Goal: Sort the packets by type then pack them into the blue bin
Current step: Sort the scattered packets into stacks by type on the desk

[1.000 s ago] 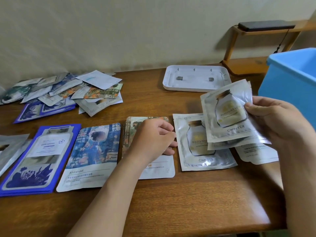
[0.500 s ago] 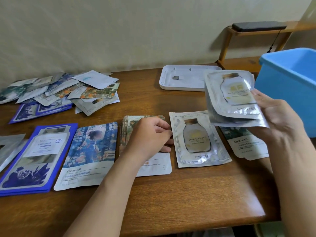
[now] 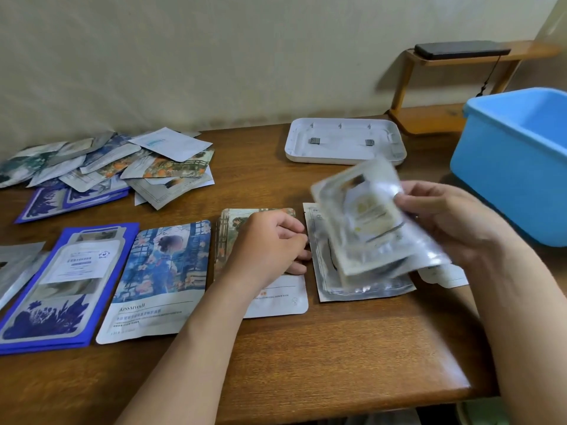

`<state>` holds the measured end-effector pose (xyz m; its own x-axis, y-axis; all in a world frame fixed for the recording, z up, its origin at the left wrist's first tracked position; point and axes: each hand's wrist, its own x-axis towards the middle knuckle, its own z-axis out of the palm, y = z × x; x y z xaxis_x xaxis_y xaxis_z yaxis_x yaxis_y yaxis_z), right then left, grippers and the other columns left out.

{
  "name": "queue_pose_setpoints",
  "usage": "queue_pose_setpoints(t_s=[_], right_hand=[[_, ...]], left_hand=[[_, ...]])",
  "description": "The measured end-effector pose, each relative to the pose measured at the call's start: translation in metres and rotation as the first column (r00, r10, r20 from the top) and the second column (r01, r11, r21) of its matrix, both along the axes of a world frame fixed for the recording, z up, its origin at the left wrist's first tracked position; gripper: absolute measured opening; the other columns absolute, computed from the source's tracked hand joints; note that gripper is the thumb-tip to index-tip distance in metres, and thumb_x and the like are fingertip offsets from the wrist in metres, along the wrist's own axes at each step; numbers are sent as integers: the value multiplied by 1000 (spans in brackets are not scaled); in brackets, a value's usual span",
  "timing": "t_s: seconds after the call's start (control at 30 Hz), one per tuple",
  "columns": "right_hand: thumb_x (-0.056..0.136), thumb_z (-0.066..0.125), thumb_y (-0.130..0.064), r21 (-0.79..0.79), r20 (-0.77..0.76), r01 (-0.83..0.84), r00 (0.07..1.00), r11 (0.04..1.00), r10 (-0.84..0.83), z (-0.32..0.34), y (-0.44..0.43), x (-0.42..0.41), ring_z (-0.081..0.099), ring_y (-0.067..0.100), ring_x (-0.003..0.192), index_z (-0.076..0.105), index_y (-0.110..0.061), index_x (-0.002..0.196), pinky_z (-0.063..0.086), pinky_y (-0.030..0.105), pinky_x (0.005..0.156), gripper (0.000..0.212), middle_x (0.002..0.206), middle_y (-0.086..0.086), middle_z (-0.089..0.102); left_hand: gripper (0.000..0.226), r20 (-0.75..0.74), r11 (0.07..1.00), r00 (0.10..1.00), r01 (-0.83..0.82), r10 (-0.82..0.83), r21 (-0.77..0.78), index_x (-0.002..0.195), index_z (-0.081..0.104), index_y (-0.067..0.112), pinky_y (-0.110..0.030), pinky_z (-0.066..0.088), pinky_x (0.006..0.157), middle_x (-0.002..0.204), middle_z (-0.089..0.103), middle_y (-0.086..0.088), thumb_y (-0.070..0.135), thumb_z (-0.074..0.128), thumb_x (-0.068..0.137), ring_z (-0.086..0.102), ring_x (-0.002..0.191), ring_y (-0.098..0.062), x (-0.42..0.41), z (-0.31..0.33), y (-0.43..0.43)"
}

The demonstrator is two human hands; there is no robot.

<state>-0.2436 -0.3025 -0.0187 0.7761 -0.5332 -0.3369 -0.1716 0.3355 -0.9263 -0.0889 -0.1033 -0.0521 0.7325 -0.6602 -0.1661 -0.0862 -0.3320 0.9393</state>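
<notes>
A wooden worktop [image 3: 306, 378] fills the lower view. Near its far edge, toward the right, a white tray-like lid [image 3: 343, 142] lies flat with two small grey clips on it. Beyond the far right corner, against the pale wall [image 3: 214, 56], stands a wooden shelf [image 3: 435, 87] with a flat black device [image 3: 461, 50] on its upper board.

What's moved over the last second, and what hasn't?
The right hand lifted its bundle of silver packets toward the blue bin, then brought it back down low over the silver packet on the table; it is now blurred and tilted. Nothing was let go. The left hand stayed on the green-art packet; the sorted rows and the unsorted heap are unchanged.
</notes>
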Motion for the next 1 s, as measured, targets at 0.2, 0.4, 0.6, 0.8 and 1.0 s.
queue_pose_setpoints(t_s=[0.2, 0.4, 0.6, 0.8, 1.0], right_hand=[[87, 78, -34, -747, -403, -154, 878, 647, -257, -16, 11, 12, 68, 16, 67, 69, -25, 112, 56, 35, 58, 28, 81, -2, 71], [85, 78, -41, -805, -407, -200, 871, 559, -275, -18, 13, 14, 66, 13, 54, 68, -27, 104, 46, 25, 45, 26, 74, -5, 70], [86, 77, -39, -844, -387, -198, 869, 498, -310, -25, 15, 18, 65, 14, 79, 69, -27, 97, 59, 38, 70, 18, 82, -9, 69], [88, 76, -31, -892, -336, -195, 890, 408, -308, -26, 19, 14, 64, 13, 85, 74, -26, 103, 54, 32, 73, 17, 87, -10, 70], [80, 62, -65, -904, -272, -95, 880, 418, -389, -43, 14, 12, 69, 28, 81, 63, -41, 89, 57, 39, 71, 26, 86, -6, 71]], left_hand=[[9, 3, 1000, 1000, 7, -7, 10, 100, 68, 12, -33, 63, 61, 94, 77, -6, 5, 66, 95, 78, 75, -13, 0, 0, 1], [10, 22, 1000, 1000, -6, 6, 16, 103, 69, 14, -32, 63, 60, 94, 76, -5, 8, 68, 95, 77, 74, -11, 1, -2, -1], [20, 37, 1000, 999, -16, 16, -3, 113, 68, 16, -33, 63, 58, 105, 73, 0, 5, 67, 96, 77, 76, -12, 0, -2, -1], [30, 39, 999, 999, -37, 37, -10, 126, 64, 13, -31, 62, 56, 109, 72, 4, 4, 64, 97, 77, 78, -12, -1, -4, -2], [26, -9, 999, 1000, 10, -9, 47, 125, 63, 10, -39, 66, 66, 102, 75, -5, 11, 58, 99, 78, 74, -18, -2, 6, -3]])
